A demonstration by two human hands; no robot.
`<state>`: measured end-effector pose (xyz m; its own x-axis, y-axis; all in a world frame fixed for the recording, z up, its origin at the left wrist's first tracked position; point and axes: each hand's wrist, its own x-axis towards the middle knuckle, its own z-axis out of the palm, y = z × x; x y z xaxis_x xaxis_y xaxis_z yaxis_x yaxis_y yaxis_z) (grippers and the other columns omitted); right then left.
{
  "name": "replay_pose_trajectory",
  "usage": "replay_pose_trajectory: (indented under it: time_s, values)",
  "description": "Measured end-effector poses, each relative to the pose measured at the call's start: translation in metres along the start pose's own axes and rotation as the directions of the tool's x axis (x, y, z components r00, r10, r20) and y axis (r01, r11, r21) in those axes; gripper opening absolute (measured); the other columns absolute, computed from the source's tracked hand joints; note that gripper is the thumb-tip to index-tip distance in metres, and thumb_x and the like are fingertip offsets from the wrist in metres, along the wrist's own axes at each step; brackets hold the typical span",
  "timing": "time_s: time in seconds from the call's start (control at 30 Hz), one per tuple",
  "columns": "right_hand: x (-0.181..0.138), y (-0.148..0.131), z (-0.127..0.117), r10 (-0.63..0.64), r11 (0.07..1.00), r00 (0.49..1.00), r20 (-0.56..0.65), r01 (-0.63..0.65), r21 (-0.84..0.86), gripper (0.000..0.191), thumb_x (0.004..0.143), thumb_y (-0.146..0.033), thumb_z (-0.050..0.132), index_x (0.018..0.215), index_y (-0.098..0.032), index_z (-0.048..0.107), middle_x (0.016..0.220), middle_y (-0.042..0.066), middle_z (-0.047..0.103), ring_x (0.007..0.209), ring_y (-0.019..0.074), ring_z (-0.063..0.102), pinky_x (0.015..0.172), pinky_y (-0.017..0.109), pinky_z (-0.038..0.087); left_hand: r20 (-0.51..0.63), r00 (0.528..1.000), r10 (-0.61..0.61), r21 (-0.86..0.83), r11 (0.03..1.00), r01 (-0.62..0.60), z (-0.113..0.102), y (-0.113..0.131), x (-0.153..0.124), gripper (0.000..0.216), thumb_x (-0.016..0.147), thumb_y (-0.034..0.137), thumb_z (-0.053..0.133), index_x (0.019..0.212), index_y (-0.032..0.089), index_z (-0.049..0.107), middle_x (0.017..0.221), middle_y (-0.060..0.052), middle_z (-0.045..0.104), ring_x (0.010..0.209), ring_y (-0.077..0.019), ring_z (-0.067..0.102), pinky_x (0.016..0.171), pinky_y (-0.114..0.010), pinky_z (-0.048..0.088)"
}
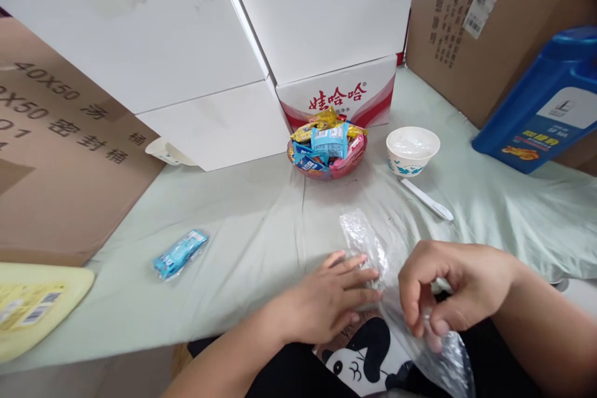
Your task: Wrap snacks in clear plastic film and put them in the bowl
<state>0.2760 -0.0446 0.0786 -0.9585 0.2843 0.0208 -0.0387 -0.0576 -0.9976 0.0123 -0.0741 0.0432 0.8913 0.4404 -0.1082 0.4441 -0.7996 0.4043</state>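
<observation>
A clear plastic bag (368,249) lies across the near edge of the table and hangs over it. My left hand (329,298) rests flat on the bag, fingers stretched out and pressing it down. My right hand (452,286) pinches the bag's lower part between thumb and fingers near the table edge. A red bowl (326,169) heaped with wrapped snacks (329,140) stands further back at the centre. One blue snack packet (180,253) lies alone on the table to the left.
The table wears a pale green cloth (242,230). A white paper bowl (413,149) and a white pen (426,199) lie at the back right. A blue jug (545,106), cardboard boxes (60,155) and white cartons (214,118) ring the table.
</observation>
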Motion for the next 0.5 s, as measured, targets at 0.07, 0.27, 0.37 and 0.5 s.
replay_pose_trajectory:
  time_s: [0.07, 0.27, 0.37, 0.5]
  values:
    - [0.007, 0.008, -0.005, -0.017, 0.981, 0.984, -0.176, 0.050, 0.185, 0.033, 0.084, -0.039, 0.068, 0.101, -0.011, 0.063, 0.090, 0.008, 0.071, 0.071, 0.0125, 0.068, 0.062, 0.022, 0.054, 0.024, 0.998, 0.057, -0.057, 0.997, -0.056, -0.003, 0.001, 0.001, 0.052, 0.093, 0.025, 0.052, 0.143, 0.033, 0.040, 0.147, -0.001, 0.047, 0.144, -0.0242, 0.028, 0.118, -0.054, 0.017]
    - [0.036, 0.040, -0.025, 0.262, 0.926, 0.727, -0.635, -0.005, 0.376, 0.045, 0.084, -0.047, 0.068, 0.113, -0.015, 0.057, 0.117, 0.013, 0.061, 0.108, 0.0225, 0.064, 0.094, 0.038, 0.053, 0.060, 0.998, 0.037, -0.140, 0.990, -0.028, -0.002, -0.006, 0.003, 0.059, 0.090, 0.026, 0.057, 0.145, 0.027, 0.038, 0.144, -0.005, 0.051, 0.143, -0.0252, 0.032, 0.119, -0.054, 0.015]
    - [0.043, 0.052, -0.026, 0.283, 0.932, 0.687, -0.669, -0.033, 0.360, 0.049, 0.085, -0.045, 0.066, 0.121, -0.016, 0.053, 0.132, 0.015, 0.053, 0.115, 0.0239, 0.059, 0.099, 0.042, 0.050, 0.063, 0.998, 0.024, -0.160, 0.987, -0.013, -0.001, -0.008, 0.003, 0.061, 0.089, 0.027, 0.059, 0.146, 0.027, 0.038, 0.145, -0.005, 0.050, 0.144, -0.0246, 0.029, 0.120, -0.054, 0.013]
    - [0.044, 0.061, -0.029, 0.150, 0.987, 0.638, -0.755, -0.060, 0.146, 0.052, 0.088, -0.046, 0.060, 0.132, -0.021, 0.047, 0.140, 0.013, 0.049, 0.122, 0.0246, 0.054, 0.101, 0.045, 0.048, 0.074, 0.997, 0.009, -0.185, 0.983, 0.005, -0.003, -0.006, 0.004, 0.063, 0.087, 0.027, 0.061, 0.146, 0.027, 0.038, 0.148, -0.004, 0.046, 0.146, -0.0251, 0.024, 0.120, -0.054, 0.012]
